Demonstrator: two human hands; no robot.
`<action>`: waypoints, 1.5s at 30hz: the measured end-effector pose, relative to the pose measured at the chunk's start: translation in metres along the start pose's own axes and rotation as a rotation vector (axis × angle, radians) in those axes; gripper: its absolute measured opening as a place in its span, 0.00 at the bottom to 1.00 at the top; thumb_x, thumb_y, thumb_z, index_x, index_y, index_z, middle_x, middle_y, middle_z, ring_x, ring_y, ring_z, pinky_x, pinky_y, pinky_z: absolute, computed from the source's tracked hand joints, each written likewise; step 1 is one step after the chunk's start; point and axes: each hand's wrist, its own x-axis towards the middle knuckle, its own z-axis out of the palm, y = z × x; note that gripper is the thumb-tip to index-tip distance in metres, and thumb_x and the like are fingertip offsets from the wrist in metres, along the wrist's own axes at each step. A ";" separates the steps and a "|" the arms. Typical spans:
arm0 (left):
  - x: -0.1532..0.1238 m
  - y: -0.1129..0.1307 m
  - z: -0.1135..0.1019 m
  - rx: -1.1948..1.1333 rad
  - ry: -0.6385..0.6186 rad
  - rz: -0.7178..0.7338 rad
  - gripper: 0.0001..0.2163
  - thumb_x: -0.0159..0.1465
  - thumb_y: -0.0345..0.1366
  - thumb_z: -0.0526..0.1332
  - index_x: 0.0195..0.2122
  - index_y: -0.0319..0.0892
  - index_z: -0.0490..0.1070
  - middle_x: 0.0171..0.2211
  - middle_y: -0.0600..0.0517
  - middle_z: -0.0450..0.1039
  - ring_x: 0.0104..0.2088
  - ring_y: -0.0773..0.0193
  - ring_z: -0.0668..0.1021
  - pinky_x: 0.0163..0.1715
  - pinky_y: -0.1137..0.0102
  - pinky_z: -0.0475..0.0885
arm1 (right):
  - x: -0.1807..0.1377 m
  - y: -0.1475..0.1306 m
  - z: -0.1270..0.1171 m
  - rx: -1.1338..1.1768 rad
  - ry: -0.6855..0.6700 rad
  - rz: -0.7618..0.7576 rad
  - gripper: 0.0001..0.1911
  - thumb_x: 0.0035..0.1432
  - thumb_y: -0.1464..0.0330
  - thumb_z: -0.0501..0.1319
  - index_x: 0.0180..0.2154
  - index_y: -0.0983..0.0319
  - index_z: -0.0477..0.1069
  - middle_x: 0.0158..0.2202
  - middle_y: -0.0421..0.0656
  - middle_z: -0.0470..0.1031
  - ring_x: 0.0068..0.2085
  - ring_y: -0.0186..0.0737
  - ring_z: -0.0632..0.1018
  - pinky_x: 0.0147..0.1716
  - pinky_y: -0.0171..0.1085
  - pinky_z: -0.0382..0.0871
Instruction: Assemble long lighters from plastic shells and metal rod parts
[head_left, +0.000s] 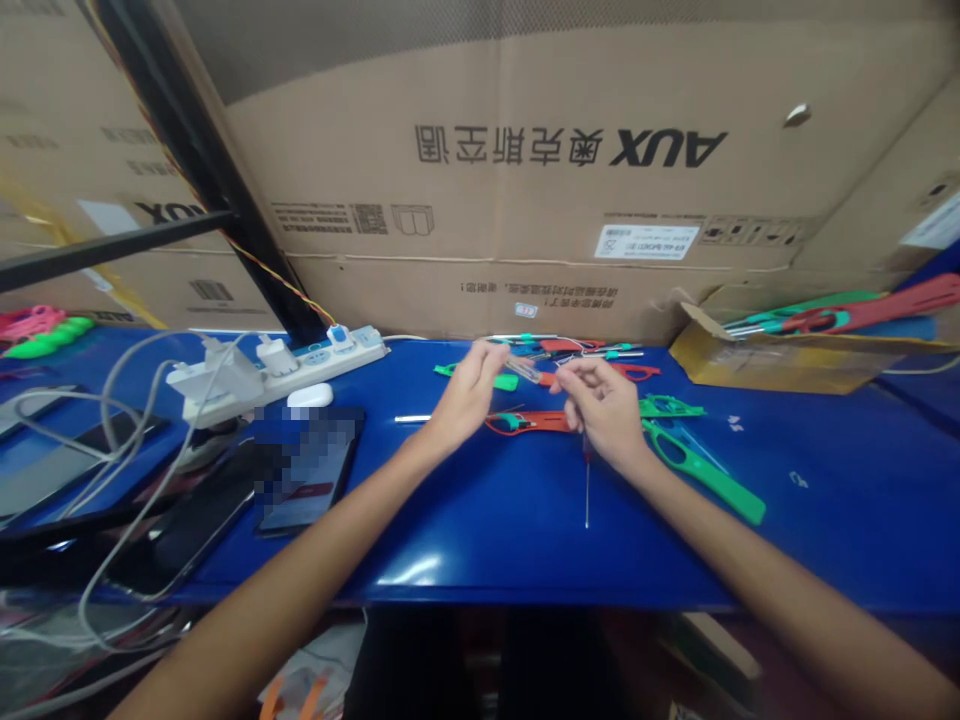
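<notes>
My left hand pinches one end of a small clear plastic piece above the blue table. My right hand, its fingers closed, is at the piece's reddish other end; whether it grips that end is hard to tell. A thin screwdriver points down from under my right palm, its handle mostly hidden there. Beneath my hands lies a red long-nosed lighter with a metal tube. Green lighter casing halves lie to the right of my right hand.
Behind my hands lie several more lighter parts. An open cardboard box holding lighters stands at right. At left are a power strip with chargers, a white case, phones and loose cables. A large carton walls the back.
</notes>
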 end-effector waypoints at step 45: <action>-0.036 -0.004 0.016 0.639 -0.103 0.377 0.09 0.72 0.40 0.60 0.50 0.45 0.75 0.46 0.50 0.78 0.48 0.57 0.73 0.51 0.61 0.65 | -0.003 -0.025 -0.013 -0.044 -0.226 0.177 0.14 0.62 0.56 0.66 0.39 0.60 0.75 0.30 0.37 0.71 0.21 0.28 0.67 0.20 0.32 0.62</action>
